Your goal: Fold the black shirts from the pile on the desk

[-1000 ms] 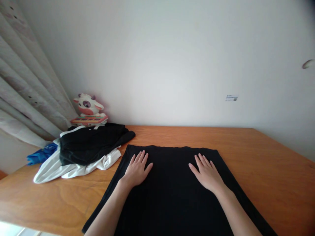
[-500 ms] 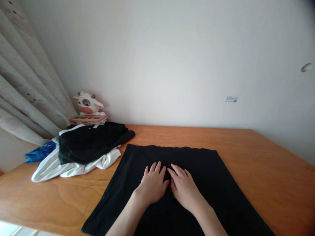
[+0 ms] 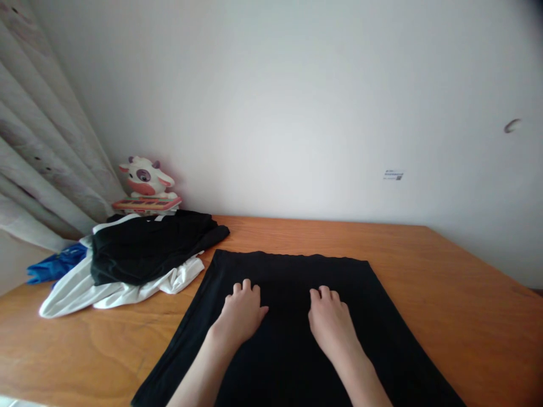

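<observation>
Touching black cloth (image 3: 288, 339) inside its edges, both hands (image 3: 242, 311) apart.

White wall (image 3: 271, 113), pale curtain (image 3: 46, 130), wooden table (image 3: 424, 282)

We record a bare left hand (image 3: 241, 312) and a bare right hand (image 3: 331, 322), both with slim fingers and rounded knuckles. We note a bare left forearm (image 3: 201, 370) and a bare right forearm (image 3: 360, 373), smooth in outline, each broadening away from a narrow wrist. Fingernail detail: too small for us to tell.
</observation>
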A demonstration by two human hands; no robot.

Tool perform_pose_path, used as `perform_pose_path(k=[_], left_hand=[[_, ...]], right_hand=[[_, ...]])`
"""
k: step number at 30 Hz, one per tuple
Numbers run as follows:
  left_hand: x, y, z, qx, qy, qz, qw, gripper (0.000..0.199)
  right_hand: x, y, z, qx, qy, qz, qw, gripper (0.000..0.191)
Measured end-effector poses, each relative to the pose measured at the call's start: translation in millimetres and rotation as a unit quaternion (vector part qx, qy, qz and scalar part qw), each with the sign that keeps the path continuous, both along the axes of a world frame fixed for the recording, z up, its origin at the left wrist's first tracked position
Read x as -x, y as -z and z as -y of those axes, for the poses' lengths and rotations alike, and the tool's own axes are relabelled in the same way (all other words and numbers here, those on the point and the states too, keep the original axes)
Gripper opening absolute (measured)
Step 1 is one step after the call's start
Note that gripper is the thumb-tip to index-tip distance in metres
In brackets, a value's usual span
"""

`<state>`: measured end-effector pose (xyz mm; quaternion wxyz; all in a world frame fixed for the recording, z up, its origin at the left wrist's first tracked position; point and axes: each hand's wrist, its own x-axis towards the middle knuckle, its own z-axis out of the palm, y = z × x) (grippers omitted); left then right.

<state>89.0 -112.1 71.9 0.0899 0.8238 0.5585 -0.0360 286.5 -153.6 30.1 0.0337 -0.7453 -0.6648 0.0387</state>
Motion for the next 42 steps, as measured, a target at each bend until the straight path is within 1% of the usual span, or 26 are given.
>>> perform_pose_path(k=[1, 3, 4, 5, 6, 8, 11, 13, 14, 15, 17, 18, 20, 21, 23, 25, 28, 31, 34, 36, 38, 40, 42], left_hand=[[-8, -0.7, 4, -0.01, 0.023, -0.001, 1.0, 0.035], [-19, -0.2, 9, -0.019, 0.089, 0.026, 0.996, 0.031], [-21, 0.5, 9, -0.016, 0.115, 0.045, 0.992, 0.031], [-19, 1.0, 9, -0.008, 0.13, 0.063, 0.99, 0.032], [-15, 0.9, 8, 0.004, 0.129, 0.073, 0.989, 0.035], [-1, -1.8, 4, 0.037, 0.102, 0.08, 0.991, 0.043], [26, -11.7, 0, 0.087, 0.033, 0.051, 0.994, 0.068], [38, -17.5, -1, 0.095, -0.008, 0.025, 0.995, 0.083], [40, -18.3, 0, 0.092, -0.02, 0.015, 0.995, 0.087], [39, -17.2, 2, 0.086, -0.026, 0.008, 0.996, 0.086], [29, -8.2, 8, 0.061, -0.018, 0.001, 0.998, 0.075], [21, -0.6, 12, 0.041, -0.001, 0.0, 0.999, 0.067], [4, 18.0, 21, -0.002, 0.051, -0.001, 0.999, 0.058], [-4, 27.3, 25, -0.015, 0.08, -0.001, 0.997, 0.059], [-15, 41.6, 31, -0.027, 0.107, -0.013, 0.994, 0.068], [-18, 47.4, 35, -0.038, 0.114, -0.022, 0.992, 0.068], [-14, 44.5, 36, -0.053, 0.118, -0.017, 0.991, 0.059], [-8, 43.2, 35, -0.061, 0.12, 0.002, 0.991, 0.056], [-2, 51.7, 36, -0.078, 0.12, 0.026, 0.989, 0.054], [3, 59.8, 38, -0.092, 0.123, 0.04, 0.987, 0.055], [9, 65.8, 42, -0.108, 0.133, 0.057, 0.984, 0.059], [15, 67.7, 46, -0.125, 0.148, 0.07, 0.978, 0.061], [23, 65.7, 48, -0.132, 0.171, 0.074, 0.974, 0.064]], right_hand=[[11, -1.3, 1, -0.01, -0.031, -0.01, 0.999, 0.042], [26, -5.3, 4, -0.035, -0.116, -0.071, 0.99, 0.043], [28, -7.8, 6, -0.041, -0.153, -0.109, 0.981, 0.042], [26, -10.3, 7, -0.037, -0.175, -0.142, 0.974, 0.04], [19, -12.6, 8, -0.026, -0.178, -0.163, 0.97, 0.038], [-2, -15.5, 10, 0.006, -0.138, -0.165, 0.977, 0.035], [-34, -14.4, 12, 0.035, -0.043, -0.116, 0.992, 0.037], [-39, -10.9, 15, 0.034, -0.008, -0.082, 0.996, 0.039], [-35, -8.5, 17, 0.032, 0.002, -0.061, 0.998, 0.037], [-26, -5.8, 19, 0.029, 0.008, -0.039, 0.999, 0.035], [2, 1.0, 22, 0.016, 0.003, -0.001, 1.0, 0.036], [17, 5.1, 22, 0.003, -0.018, 0.001, 1.0, 0.041], [46, 14.3, 23, -0.044, -0.092, -0.035, 0.994, 0.054], [55, 19.0, 22, -0.057, -0.12, -0.056, 0.99, 0.058], [65, 27.0, 20, -0.069, -0.147, -0.088, 0.983, 0.061], [62, 31.4, 20, -0.069, -0.15, -0.108, 0.98, 0.061], [51, 31.5, 23, -0.071, -0.157, -0.137, 0.976, 0.06], [43, 29.7, 28, -0.072, -0.169, -0.14, 0.973, 0.058], [36, 31.4, 34, -0.078, -0.178, -0.123, 0.973, 0.053], [30, 33.7, 40, -0.077, -0.177, -0.11, 0.975, 0.052], [24, 35.5, 46, -0.067, -0.176, -0.097, 0.977, 0.055], [17, 36.1, 52, -0.052, -0.176, -0.088, 0.979, 0.059], [11, 35.6, 56, -0.034, -0.177, -0.087, 0.98, 0.063]])
